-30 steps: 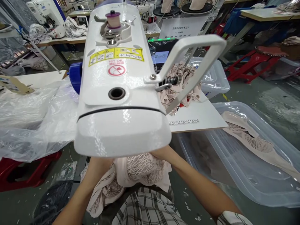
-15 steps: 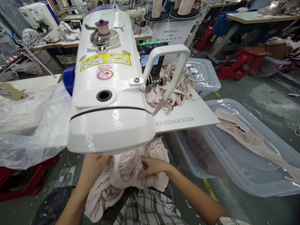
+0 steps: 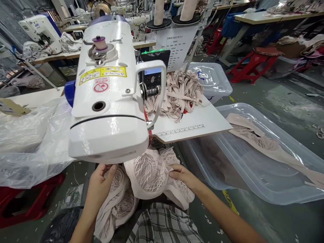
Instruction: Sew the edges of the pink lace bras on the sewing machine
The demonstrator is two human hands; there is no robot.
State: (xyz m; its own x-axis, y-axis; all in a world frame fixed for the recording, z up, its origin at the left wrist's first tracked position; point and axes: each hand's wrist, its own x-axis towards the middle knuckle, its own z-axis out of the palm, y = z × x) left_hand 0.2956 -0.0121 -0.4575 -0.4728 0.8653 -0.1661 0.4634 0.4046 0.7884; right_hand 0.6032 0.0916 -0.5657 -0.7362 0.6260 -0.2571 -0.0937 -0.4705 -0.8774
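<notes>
A pinkish-beige lace bra [image 3: 150, 173] hangs over my lap, just below the front of the white sewing machine [image 3: 108, 135]. My right hand [image 3: 183, 176] pinches the lace edge beside its cup between thumb and fingers. On the other side, my left hand [image 3: 102, 179] is closed on the bra's fabric close under the machine head, its thumb lying along the top. More lace cups and folded bands of the same colour [image 3: 124, 202] hang down between my forearms. The machine's needle area is hidden by its head.
A pile of beige straps [image 3: 181, 92] lies on the white table [image 3: 192, 126], near a printed ruler. To the right stands a clear plastic bin [image 3: 253, 172] with a bra part [image 3: 268, 143] across it. Plastic sheeting [image 3: 30, 141] covers the left table. Red stools [image 3: 253, 64] stand behind.
My right hand has moved slightly right and up, from lying on the lace to pinching its edge, and the cup faces me more openly. The view has shifted, showing more of my left hand.
</notes>
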